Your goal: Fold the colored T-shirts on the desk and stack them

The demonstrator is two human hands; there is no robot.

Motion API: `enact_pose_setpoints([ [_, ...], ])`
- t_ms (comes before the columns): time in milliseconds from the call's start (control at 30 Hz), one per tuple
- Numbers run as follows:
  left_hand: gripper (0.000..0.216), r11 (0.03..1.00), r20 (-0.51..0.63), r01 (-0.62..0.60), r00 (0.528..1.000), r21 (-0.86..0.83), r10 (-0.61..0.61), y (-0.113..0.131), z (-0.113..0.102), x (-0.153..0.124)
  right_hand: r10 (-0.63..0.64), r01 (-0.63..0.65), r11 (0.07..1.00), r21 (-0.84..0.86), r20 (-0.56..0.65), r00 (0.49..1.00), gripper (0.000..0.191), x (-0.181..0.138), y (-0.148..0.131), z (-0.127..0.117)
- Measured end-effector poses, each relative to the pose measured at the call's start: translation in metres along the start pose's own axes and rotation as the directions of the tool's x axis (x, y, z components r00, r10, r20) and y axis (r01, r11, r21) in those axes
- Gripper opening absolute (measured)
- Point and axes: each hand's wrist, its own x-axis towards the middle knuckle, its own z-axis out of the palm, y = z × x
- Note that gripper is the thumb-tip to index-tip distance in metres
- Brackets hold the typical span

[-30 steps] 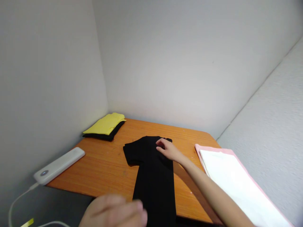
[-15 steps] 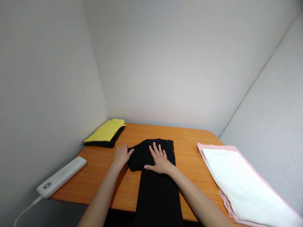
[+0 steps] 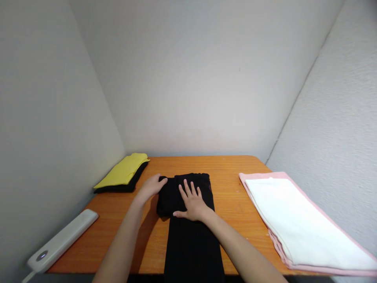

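A black garment [image 3: 193, 245] lies on the wooden table, its lower end running over the front edge. Part of it is folded out to the left at the upper end. My left hand [image 3: 152, 186] grips the outer left corner of that folded part, thumb on top and the other fingers mostly hidden behind. Spread flat on the upper middle of the cloth, my right hand [image 3: 192, 204] presses it down with fingers apart.
Folded yellow cloth [image 3: 125, 171] rests on black cloth [image 3: 135, 181] at the back left. A white device with a cable [image 3: 64, 239] lies at the left edge. White cloth [image 3: 297, 220] over pink cloth [image 3: 279, 175] covers the right side. Walls enclose the orange-brown table [image 3: 226, 169].
My left hand has moved up along the garment's left end, and the folded part there looks squarer. My right hand stays flat on the cloth. The camera view has shifted slightly.
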Motion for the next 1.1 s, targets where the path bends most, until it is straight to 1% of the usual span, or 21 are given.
enact_pose_setpoints([
  [100,0.029,0.999,0.072,-0.03,0.997,-0.015,0.031,0.034,0.016,0.01,-0.002,0.002,1.0,-0.02,-0.025,1.0,0.117,0.001,0.001,0.003],
  [200,0.025,0.999,0.137,-0.032,0.99,0.004,0.031,0.064,0.039,0.018,-0.021,0.02,0.999,-0.043,-0.032,0.999,0.11,0.0,0.003,0.002],
  [267,0.023,0.999,0.16,-0.034,0.987,0.033,0.028,0.078,0.053,0.02,-0.048,0.047,0.998,-0.048,-0.035,0.998,0.102,-0.003,0.002,-0.001],
  [333,0.022,0.997,0.157,-0.035,0.987,0.065,0.024,0.085,0.063,0.02,-0.045,0.043,0.998,-0.051,-0.046,0.998,0.097,-0.009,-0.002,-0.006],
  [400,0.022,0.995,0.14,-0.033,0.99,0.09,0.02,0.086,0.07,0.02,-0.005,0.003,0.999,-0.054,-0.029,1.0,0.09,-0.019,-0.011,-0.012],
  [467,0.026,0.995,0.142,-0.034,0.99,0.091,0.021,0.085,0.075,0.021,0.007,-0.007,0.999,-0.038,0.017,1.0,0.081,-0.033,-0.021,-0.015],
  [533,0.034,0.997,0.182,-0.051,0.982,0.064,0.039,0.083,0.079,0.02,-0.045,0.045,0.999,0.007,0.052,0.998,0.078,-0.052,-0.032,-0.015],
  [600,0.041,0.996,0.237,-0.092,0.968,0.018,0.085,0.08,0.081,0.017,-0.112,0.108,0.993,0.056,0.06,0.992,0.082,-0.073,-0.039,-0.012],
  [667,0.039,0.986,0.265,-0.163,0.95,-0.025,0.164,0.075,0.081,0.009,-0.173,0.165,0.981,0.102,0.075,0.982,0.088,-0.094,-0.042,-0.012],
  [733,0.03,0.967,0.268,-0.248,0.929,-0.058,0.254,0.066,0.079,-0.005,-0.26,0.238,0.957,0.168,0.128,0.957,0.088,-0.112,-0.04,-0.018],
  [800,0.024,0.93,0.254,-0.36,0.895,-0.077,0.367,0.054,0.076,-0.023,-0.367,0.307,0.914,0.266,0.216,0.905,0.08,-0.122,-0.033,-0.034],
  [833,0.026,0.902,0.24,-0.426,0.87,-0.073,0.43,0.048,0.076,-0.032,-0.415,0.332,0.888,0.319,0.244,0.876,0.073,-0.123,-0.029,-0.045],
  [867,0.03,0.866,0.234,-0.497,0.837,-0.056,0.496,0.042,0.077,-0.042,-0.455,0.352,0.86,0.368,0.243,0.857,0.064,-0.12,-0.024,-0.056],
  [900,0.035,0.825,0.231,-0.564,0.8,-0.027,0.554,0.037,0.079,-0.05,-0.48,0.371,0.834,0.408,0.205,0.853,0.055,-0.114,-0.019,-0.066],
  [933,0.041,0.786,0.233,-0.618,0.766,0.012,0.599,0.033,0.081,-0.058,-0.485,0.388,0.812,0.435,0.132,0.865,0.048,-0.104,-0.014,-0.075],
  [967,0.047,0.755,0.238,-0.653,0.743,0.058,0.625,0.03,0.085,-0.065,-0.462,0.4,0.801,0.445,0.035,0.886,0.044,-0.091,-0.009,-0.082],
  [1000,0.051,0.737,0.242,-0.667,0.736,0.104,0.632,0.028,0.089,-0.071,-0.417,0.402,0.808,0.43,-0.064,0.907,0.042,-0.076,-0.005,-0.085],
  [1033,0.054,0.725,0.241,-0.672,0.736,0.149,0.633,0.027,0.092,-0.075,-0.359,0.387,0.834,0.393,-0.145,0.922,0.043,-0.06,-0.001,-0.085],
  [1067,0.055,0.716,0.231,-0.671,0.74,0.191,0.632,0.027,0.096,-0.078,-0.305,0.356,0.871,0.339,-0.194,0.932,0.044,-0.043,0.003,-0.083],
  [1100,0.056,0.71,0.215,-0.666,0.746,0.227,0.631,0.028,0.098,-0.081,-0.263,0.314,0.91,0.272,-0.208,0.942,0.046,-0.026,0.006,-0.077],
])
